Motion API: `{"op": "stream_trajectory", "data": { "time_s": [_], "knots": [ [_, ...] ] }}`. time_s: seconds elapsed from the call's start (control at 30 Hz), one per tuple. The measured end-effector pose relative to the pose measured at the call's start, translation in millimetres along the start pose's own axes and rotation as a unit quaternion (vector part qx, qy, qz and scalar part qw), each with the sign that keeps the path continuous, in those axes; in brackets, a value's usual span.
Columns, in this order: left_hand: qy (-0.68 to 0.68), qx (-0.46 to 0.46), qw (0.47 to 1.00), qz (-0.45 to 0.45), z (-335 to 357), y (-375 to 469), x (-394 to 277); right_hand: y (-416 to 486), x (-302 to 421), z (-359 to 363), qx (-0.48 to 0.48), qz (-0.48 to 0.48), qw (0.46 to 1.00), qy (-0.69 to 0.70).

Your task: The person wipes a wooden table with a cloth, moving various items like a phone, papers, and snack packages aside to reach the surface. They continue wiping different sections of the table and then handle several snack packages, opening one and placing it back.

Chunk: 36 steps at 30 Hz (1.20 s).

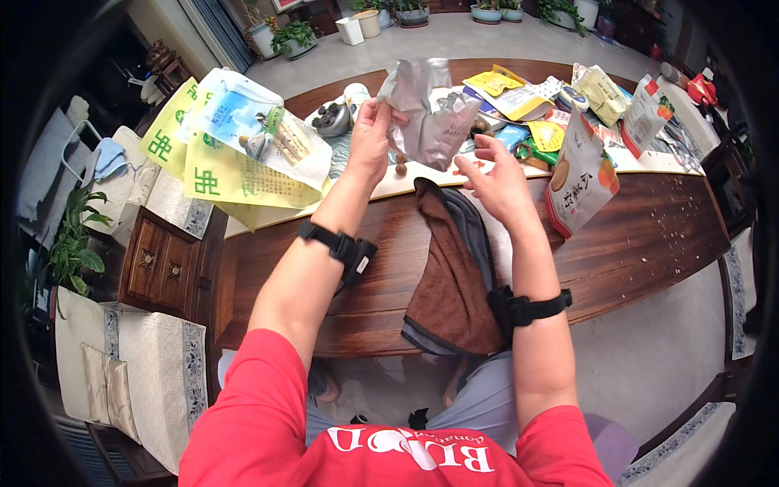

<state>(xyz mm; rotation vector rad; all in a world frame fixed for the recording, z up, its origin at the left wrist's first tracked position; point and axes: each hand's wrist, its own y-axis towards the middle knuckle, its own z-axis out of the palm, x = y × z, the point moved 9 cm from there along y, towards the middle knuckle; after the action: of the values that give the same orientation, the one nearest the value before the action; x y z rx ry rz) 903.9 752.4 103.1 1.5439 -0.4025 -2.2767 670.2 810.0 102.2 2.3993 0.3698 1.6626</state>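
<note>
My left hand pinches the left side of a silver foil pouch, holding it up over the far part of the table. Just right of the pouch, my right hand has its fingers apart and holds nothing. A round brown nut-like thing shows below the pouch, near my left fingers. Between my forearms a brown and grey cloth lies folded over the table's near edge. To the right of my right hand stands a white and red printed food pouch. The foil pouch hides what lies behind it.
Yellow-green and clear printed bags pile up at the left of the dark wooden table. A mixed heap of food packets covers the far right. Crumbs dot the right end. A cushioned chair stands at the left.
</note>
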Motion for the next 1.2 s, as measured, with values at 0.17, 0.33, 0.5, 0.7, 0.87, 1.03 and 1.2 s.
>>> {"op": "stream_trajectory", "data": {
  "time_s": [0.17, 0.33, 0.5, 0.7, 0.87, 1.03, 1.2],
  "knots": [
    [-0.047, -0.009, 0.998, 0.034, 3.9, -50.3, -41.4, -22.5, 45.3, 27.6, 0.101, -0.076, 0.982, 0.143],
    [-0.151, -0.033, 0.988, 0.015, -16.9, -102.1, -72.7, -47.0, 90.2, 40.7, 0.102, -0.206, 0.966, 0.117],
    [-0.154, -0.046, 0.987, -0.004, -29.8, -141.0, -82.8, -75.6, 105.0, 77.5, 0.157, -0.235, 0.956, 0.08],
    [-0.128, -0.108, 0.985, -0.039, -34.0, -173.8, -82.5, -96.6, 116.3, 92.5, 0.141, -0.296, 0.944, 0.028],
    [-0.164, -0.01, 0.986, -0.022, -4.6, -190.0, -94.8, -97.8, 118.0, 95.7, 0.16, -0.29, 0.943, 0.026],
    [-0.192, -0.055, 0.98, -0.006, -13.1, -200.2, -100.8, -113.8, 131.3, 97.5, 0.225, -0.302, 0.926, 0.004],
    [-0.188, -0.106, 0.975, -0.054, -23.9, -213.2, -96.5, -130.9, 150.6, 93.6, 0.245, -0.329, 0.912, -0.022]
  ]
}}
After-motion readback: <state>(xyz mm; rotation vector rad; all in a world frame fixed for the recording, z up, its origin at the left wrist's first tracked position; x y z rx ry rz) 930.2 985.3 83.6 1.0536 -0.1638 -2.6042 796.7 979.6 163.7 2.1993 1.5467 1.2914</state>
